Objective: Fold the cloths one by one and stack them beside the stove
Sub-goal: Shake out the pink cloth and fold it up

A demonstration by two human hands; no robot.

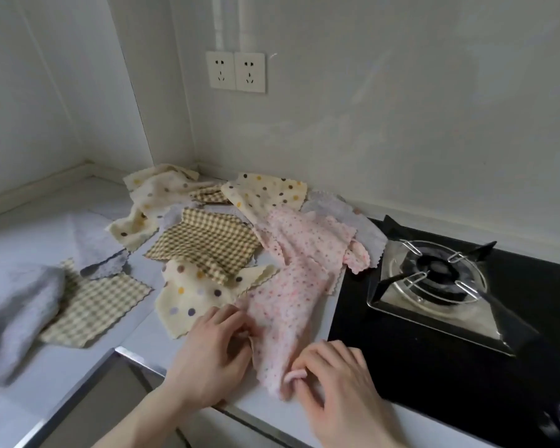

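Note:
A pink speckled cloth [285, 305] lies at the counter's front, just left of the black stove [450, 350]. My left hand [214, 347] pinches its left edge between thumb and fingers. My right hand [333, 379] pinches its near lower edge with curled fingers. A second pink cloth [311, 240] lies behind it. Cream dotted cloths [191, 295] [265, 192] [152, 202], brown checked cloths [207, 244] [94, 308] and pale grey cloths [97, 244] [353, 218] lie spread unfolded over the white counter [149, 331].
The stove's burner [437, 273] with a metal pan support sits at the right. A grey towel [13, 315] bulges at the left edge. Two wall sockets [236, 72] are on the back wall. The counter's front edge runs under my wrists.

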